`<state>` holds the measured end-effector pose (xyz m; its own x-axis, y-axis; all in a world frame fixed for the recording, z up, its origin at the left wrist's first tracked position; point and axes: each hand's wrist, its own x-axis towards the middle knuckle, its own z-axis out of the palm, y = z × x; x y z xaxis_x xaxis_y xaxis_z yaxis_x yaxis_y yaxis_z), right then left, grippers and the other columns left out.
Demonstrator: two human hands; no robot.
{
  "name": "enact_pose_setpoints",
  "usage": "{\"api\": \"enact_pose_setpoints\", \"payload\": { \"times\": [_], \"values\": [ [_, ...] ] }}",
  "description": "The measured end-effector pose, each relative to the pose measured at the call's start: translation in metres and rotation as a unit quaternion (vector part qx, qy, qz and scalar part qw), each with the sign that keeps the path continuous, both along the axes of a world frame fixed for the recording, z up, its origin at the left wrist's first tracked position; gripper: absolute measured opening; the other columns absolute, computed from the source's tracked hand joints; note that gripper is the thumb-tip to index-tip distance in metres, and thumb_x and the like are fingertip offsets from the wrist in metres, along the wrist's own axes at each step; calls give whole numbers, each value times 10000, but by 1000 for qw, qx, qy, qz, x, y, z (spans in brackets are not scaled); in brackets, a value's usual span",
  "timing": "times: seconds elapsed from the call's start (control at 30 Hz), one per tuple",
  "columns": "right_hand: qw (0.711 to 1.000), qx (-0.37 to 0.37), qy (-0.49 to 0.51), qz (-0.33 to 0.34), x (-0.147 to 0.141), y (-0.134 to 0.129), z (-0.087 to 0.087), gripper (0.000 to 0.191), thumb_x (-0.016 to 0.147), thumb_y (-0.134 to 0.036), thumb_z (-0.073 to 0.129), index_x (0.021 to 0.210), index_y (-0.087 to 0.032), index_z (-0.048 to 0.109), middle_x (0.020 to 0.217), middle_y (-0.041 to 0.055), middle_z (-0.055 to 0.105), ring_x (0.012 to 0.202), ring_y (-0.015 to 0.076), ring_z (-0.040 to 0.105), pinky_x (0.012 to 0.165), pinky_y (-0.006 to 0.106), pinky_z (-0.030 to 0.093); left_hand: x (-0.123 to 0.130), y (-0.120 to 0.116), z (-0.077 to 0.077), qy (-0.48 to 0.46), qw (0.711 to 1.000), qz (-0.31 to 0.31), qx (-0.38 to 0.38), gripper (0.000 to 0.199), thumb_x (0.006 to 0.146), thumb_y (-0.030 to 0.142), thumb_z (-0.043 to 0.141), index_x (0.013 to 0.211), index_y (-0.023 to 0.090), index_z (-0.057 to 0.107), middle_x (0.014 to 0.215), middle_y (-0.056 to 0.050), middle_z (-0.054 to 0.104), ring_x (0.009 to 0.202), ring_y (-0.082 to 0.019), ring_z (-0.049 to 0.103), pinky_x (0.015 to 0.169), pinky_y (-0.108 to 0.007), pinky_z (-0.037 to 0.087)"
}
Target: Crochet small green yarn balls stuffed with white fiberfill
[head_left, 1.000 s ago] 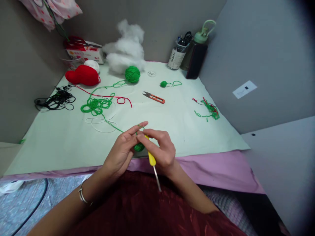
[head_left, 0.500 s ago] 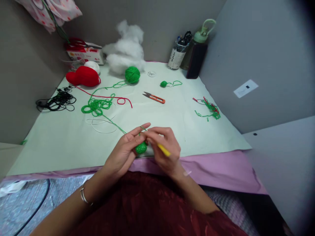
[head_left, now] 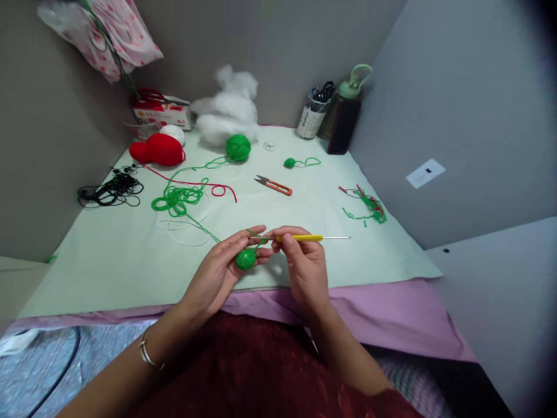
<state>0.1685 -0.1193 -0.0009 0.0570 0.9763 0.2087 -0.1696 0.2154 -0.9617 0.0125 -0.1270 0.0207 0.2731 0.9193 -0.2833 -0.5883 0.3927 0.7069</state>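
Note:
My left hand (head_left: 220,268) is closed on a small round green crochet piece (head_left: 246,259), pinched between thumb and fingers. Green yarn (head_left: 201,225) runs from a loose heap on the table to this hand and passes over its forefinger. My right hand (head_left: 306,264) grips a crochet hook (head_left: 304,237) by its yellow handle, with metal shafts at both ends. The hook lies level, its left tip by the left fingers just above the crochet piece. A green loop stands between the piece and the hook; whether the hook is through it I cannot tell.
Orange thread snips (head_left: 274,185) lie mid-table. Behind are a green yarn ball (head_left: 238,148), white stuffing (head_left: 230,110) and a small green piece (head_left: 289,163). Red yarn (head_left: 159,149) and black cord (head_left: 114,188) sit left; yarn scraps (head_left: 369,206), a phone (head_left: 344,128) and a bottle (head_left: 351,87) right.
My right hand has turned, bringing the hook from slanting down to level and slightly away from the crochet piece. The left fingers have shifted around the piece. The camera view has tilted up.

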Motion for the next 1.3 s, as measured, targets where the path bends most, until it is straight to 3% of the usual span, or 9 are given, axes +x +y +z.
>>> {"api": "enact_pose_setpoints", "payload": {
  "times": [0.27, 0.47, 0.53, 0.6, 0.7, 0.87, 1.03, 1.17, 1.3],
  "values": [
    [1000, 2, 19, -3, -6, 0, 2, 156, 962, -336, 666, 971, -229, 780, 905, 29, 752, 767, 134, 639, 734, 276, 541, 3, 2, 3, 30, 999, 24, -5, 308, 852, 220, 797, 1154, 156, 778, 986, -71, 787, 837, -125, 728, 847, -213, 568],
    [976, 153, -140, -60, -13, -2, 11, 156, 972, -213, 637, 986, -249, 788, 926, 44, 720, 923, 178, 677, 802, 315, 574, 6, 8, -1, -22, 997, 72, -32, 281, 746, 218, 898, 999, 164, 786, 886, -22, 756, 774, -93, 696, 773, -165, 567],
    [958, 206, -198, -30, -10, 2, 15, 188, 974, -182, 630, 1063, -262, 775, 963, 49, 705, 922, 168, 682, 783, 294, 582, 4, 12, -1, -40, 996, 78, -33, 264, 739, 188, 897, 976, 161, 784, 888, -21, 755, 795, -94, 703, 775, -155, 573],
    [922, 268, -277, 35, -2, 13, 20, 256, 994, -158, 585, 1179, -256, 732, 1049, 73, 697, 938, 163, 688, 792, 288, 588, -1, 18, 2, -44, 994, 90, -35, 236, 744, 139, 877, 960, 156, 785, 889, -25, 757, 805, -97, 713, 773, -146, 581],
    [823, 316, -462, 91, 14, 44, 31, 361, 1015, -95, 462, 1298, -214, 653, 1148, 114, 701, 1064, 206, 666, 899, 358, 572, -12, 28, 12, -22, 991, 124, -43, 189, 764, 58, 814, 921, 158, 778, 926, -34, 762, 819, -116, 737, 786, -171, 610],
    [716, 135, -683, 58, 26, 123, 39, 376, 1025, -220, 524, 1400, -206, 553, 1314, 133, 649, 1224, 239, 594, 989, 356, 506, -31, 44, 35, 21, 995, 91, -31, 242, 791, 8, 748, 1000, 128, 770, 847, -45, 724, 735, -116, 724, 693, -175, 622],
    [708, 77, -701, 37, 24, 176, 19, 280, 1026, -264, 500, 1173, -84, 657, 1198, 232, 655, 1158, 328, 586, 965, 412, 476, -64, 63, 59, 42, 997, 46, 40, 303, 748, 42, 795, 1041, 110, 756, 829, -48, 690, 694, -124, 691, 580, -171, 603],
    [730, 61, -679, 49, 23, 184, 6, 290, 1023, -140, 393, 1091, -68, 666, 1234, 266, 624, 1191, 319, 555, 986, 398, 445, -84, 71, 80, 22, 995, 64, 69, 295, 775, 5, 715, 1058, 87, 726, 752, -27, 632, 632, -106, 655, 535, -144, 586],
    [776, 39, -627, 58, 23, 181, 13, 302, 1011, -104, 366, 1100, -81, 654, 1144, 220, 659, 1061, 257, 601, 903, 346, 456, -87, 68, 97, -24, 994, 91, 61, 286, 895, -24, 495, 1085, 87, 677, 740, -26, 612, 593, -79, 618, 514, -127, 572]
  ]
}}
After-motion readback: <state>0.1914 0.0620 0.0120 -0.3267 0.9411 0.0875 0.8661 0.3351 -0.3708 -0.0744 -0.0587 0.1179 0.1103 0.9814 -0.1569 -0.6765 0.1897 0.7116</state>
